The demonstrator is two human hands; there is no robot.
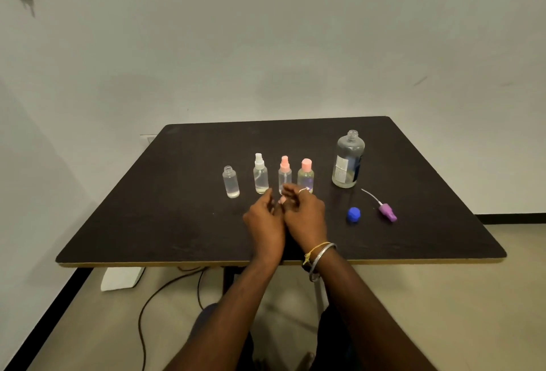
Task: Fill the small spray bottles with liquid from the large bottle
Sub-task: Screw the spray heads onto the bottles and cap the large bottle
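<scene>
Several small clear bottles stand in a row on the dark table (177, 223): an uncapped one (231, 182) at the left, one with a white spray top (260, 174), one with a pink spray top (284, 172), and one with a pink cap (306, 175). The large clear bottle (348, 160) stands uncapped at the right, nearly empty. Its blue cap (353, 214) and a purple spray head (387, 211) with its tube lie in front of it. My left hand (264, 223) and my right hand (304, 217) hover side by side just before the row, fingers loosely apart, holding nothing.
The table stands against a white wall. Beneath the near edge a black cable (153, 296) runs across the floor beside a white box (121, 279). My knees show below the table's front edge.
</scene>
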